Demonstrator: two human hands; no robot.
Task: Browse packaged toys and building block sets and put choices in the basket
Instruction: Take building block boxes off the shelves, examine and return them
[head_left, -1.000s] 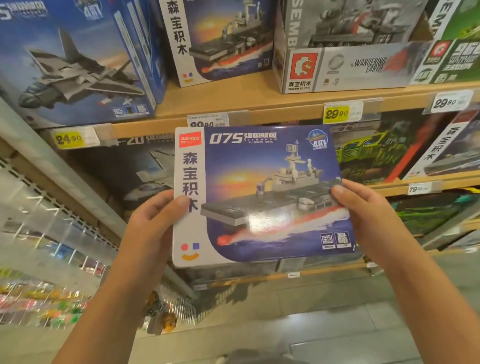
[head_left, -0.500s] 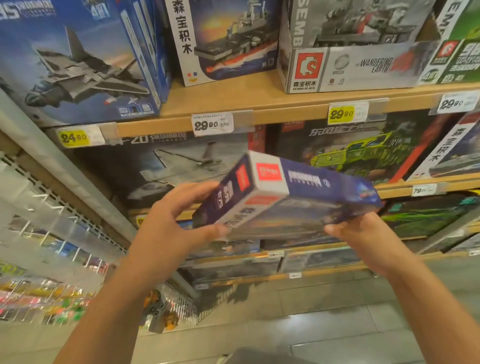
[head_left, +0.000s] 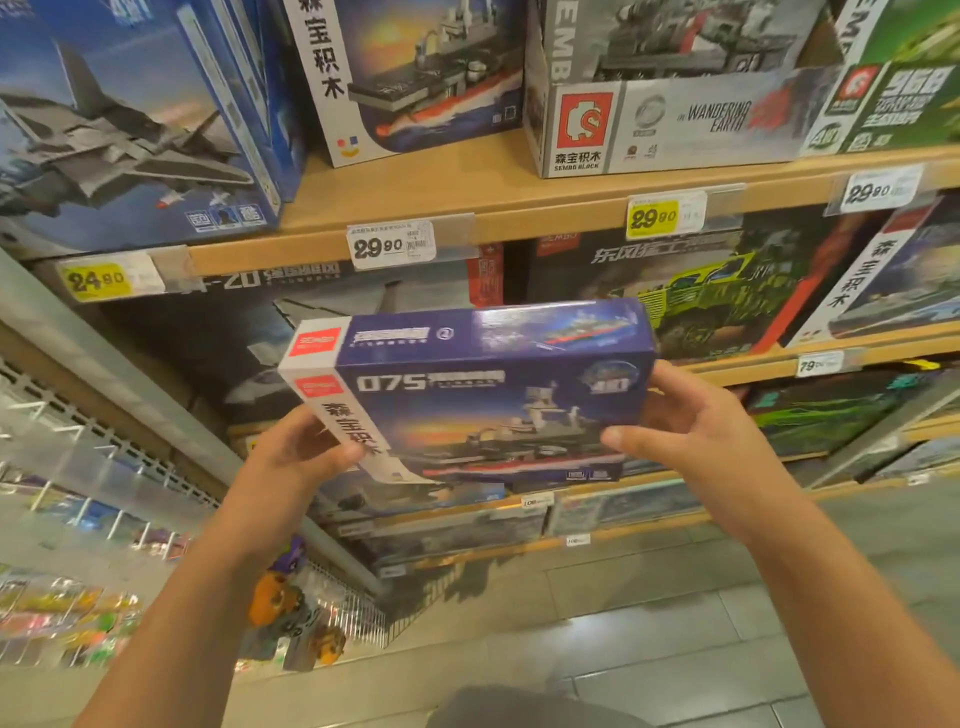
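Single head-worn wide-angle view, no second view to overlap. It looked forward and slightly down from close range at the tan wooden store shelf (head_left: 467, 182), grey tiled floor (head_left: 675, 623) along the bottom.

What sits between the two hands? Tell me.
In the head view, the blue ship box sits between the left hand and the right hand; both hold its ends.

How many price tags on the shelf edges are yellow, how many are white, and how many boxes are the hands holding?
Yellow price tags: 2, reading 24.90 and 29.90
Large white price tags reading 29.90: 2
Small white tag reading 79: 1
Blue warship block-set box in hands: 1
Total: 6; lower labels too blurred to count.
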